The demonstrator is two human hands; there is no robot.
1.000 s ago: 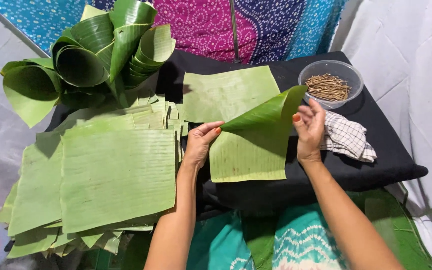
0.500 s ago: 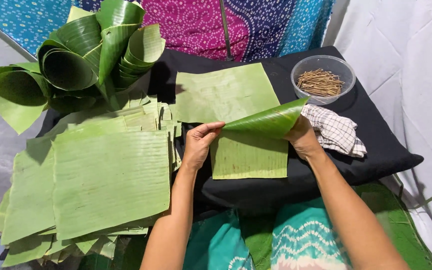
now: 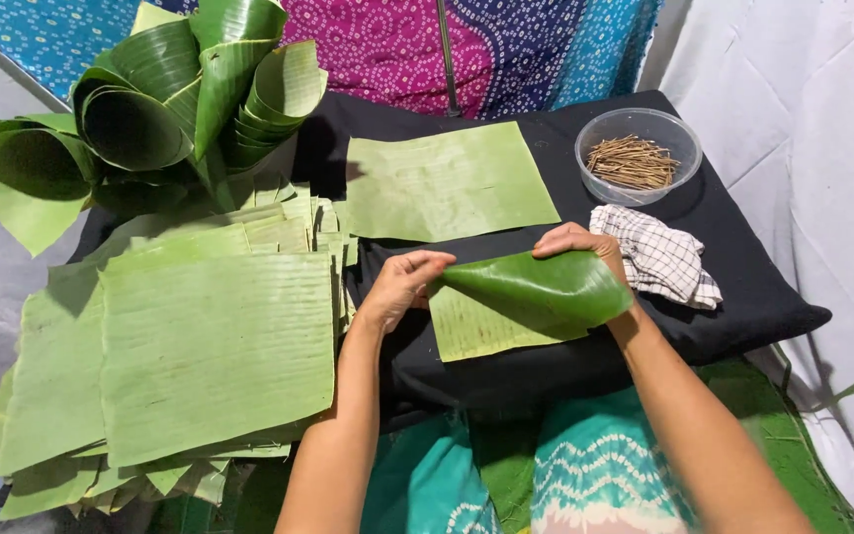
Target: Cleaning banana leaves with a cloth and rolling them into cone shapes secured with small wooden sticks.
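A green banana leaf piece lies on the black cushion, partly rolled into a cone shape. My left hand pinches its pointed tip on the left. My right hand grips the wide curled end from above, its fingers partly hidden behind the leaf. A second flat leaf piece lies farther back on the cushion.
A stack of flat leaf sheets sits at left, with several finished leaf cones piled behind it. A clear bowl of thin brown sticks and a checked cloth lie at right. Patterned fabric hangs behind.
The leaf's right side has been rolled further over to the left into a tighter cone. My right hand moved left and up onto the curl; the left hand stays at the tip.
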